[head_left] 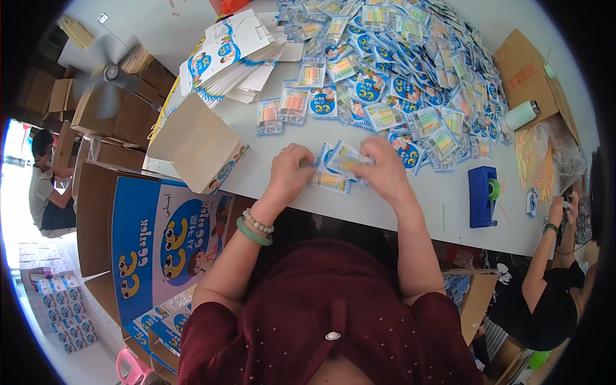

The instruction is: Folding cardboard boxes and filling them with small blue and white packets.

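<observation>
Several small plastic packets of coloured sticks lie together on the white table between my two hands. My left hand, with beads and a green bangle at the wrist, has its fingers curled closed at the left edge of these packets. Slightly smeared by motion, my right hand pinches a clear packet tilted above the others. To the left of my left hand stands a small open carton, its pale inside showing.
A big heap of packets covers the table's far side. Flattened cartons are stacked far left. A blue tape dispenser stands right, near a green-white bottle. A large printed box is at my left. Another person's hands work at right.
</observation>
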Demonstrator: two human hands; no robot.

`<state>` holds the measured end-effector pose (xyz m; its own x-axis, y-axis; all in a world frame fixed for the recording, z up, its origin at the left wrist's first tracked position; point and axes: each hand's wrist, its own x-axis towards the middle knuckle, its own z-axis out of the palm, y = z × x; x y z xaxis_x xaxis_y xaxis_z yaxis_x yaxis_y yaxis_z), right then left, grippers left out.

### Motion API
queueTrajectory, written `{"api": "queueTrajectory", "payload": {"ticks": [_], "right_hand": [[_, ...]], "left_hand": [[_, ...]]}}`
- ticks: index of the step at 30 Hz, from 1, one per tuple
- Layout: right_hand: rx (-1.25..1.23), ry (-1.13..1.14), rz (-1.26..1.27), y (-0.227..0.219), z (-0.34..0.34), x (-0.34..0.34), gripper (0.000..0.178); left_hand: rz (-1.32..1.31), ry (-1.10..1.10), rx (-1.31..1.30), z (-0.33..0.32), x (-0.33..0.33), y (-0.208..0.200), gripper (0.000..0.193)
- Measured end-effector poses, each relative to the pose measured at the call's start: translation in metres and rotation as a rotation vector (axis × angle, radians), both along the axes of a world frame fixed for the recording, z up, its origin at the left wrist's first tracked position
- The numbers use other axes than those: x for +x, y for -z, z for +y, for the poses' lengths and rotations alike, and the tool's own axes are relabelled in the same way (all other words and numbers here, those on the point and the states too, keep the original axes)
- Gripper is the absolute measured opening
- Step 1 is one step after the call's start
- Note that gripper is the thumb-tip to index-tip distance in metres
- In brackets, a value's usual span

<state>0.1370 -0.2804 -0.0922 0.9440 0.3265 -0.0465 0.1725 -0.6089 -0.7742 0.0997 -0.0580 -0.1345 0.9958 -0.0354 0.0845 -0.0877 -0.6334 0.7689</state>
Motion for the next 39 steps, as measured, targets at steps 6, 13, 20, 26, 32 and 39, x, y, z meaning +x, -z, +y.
{"api": "queueTrajectory", "payload": {"ticks": [6, 13, 20, 26, 32, 39], "right_hand": [[-0.482, 0.027, -0.480, 0.014, 0.023, 0.002, 0.027], [0.358, 0.036, 0.132, 0.009, 0.019, -0.013, 0.033], [-0.394, 0.049, -0.567, -0.005, 0.052, -0.035, 0.035], [-0.414, -0.147, -0.266, 0.006, 0.063, -0.014, 0.023], [-0.119, -0.238, -0.644, -0.014, 0.112, 0.061, 0.017], [-0.447, -0.460, -0.417, 0.017, 0.156, 0.115, 0.036]], "left_hand": [[-0.126, -0.272, -0.207, -0.011, -0.029, -0.020, 0.018], [0.428, -0.220, -1.063, -0.033, -0.049, -0.055, 0.020], [0.345, -0.490, -1.296, 0.001, -0.043, -0.035, 0.027], [0.387, -0.434, -1.385, 0.037, -0.047, -0.036, 0.029], [0.380, -0.395, -1.220, 0.053, -0.043, 0.002, 0.031], [0.434, -0.351, -1.213, 0.084, -0.051, 0.015, 0.043]]}}
